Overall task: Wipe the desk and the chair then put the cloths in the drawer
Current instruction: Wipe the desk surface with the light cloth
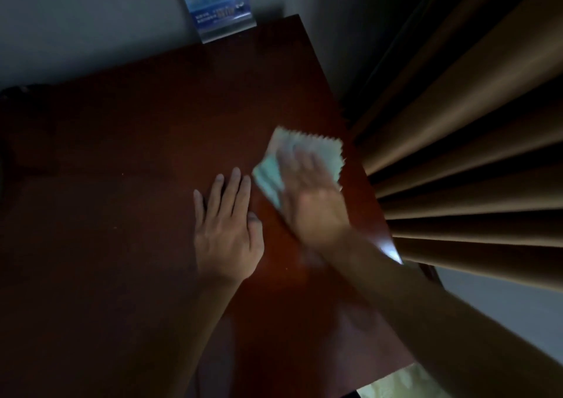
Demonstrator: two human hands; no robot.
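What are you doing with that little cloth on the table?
A person is wiping a dark reddish-brown desk. The right hand presses flat on a pale green cloth with zigzag edges near the desk's right side, blurred in the picture. The left hand rests flat on the wood beside it, holding nothing. A blue printed sign stand sits at the back edge, and brown curtains hang to the right.

left hand [227, 230]: flat, palm down, fingers straight and close together, thumb tucked alongside.
left arm: bare forearm runs from the lower edge up to the wrist, nearly upright in the view.
right hand [310, 196]: blurred, palm down, fingers stretched forward and pressing flat.
right arm: bare forearm enters from the lower right, slanting up-left.
spacing: hands side by side, near but apart.
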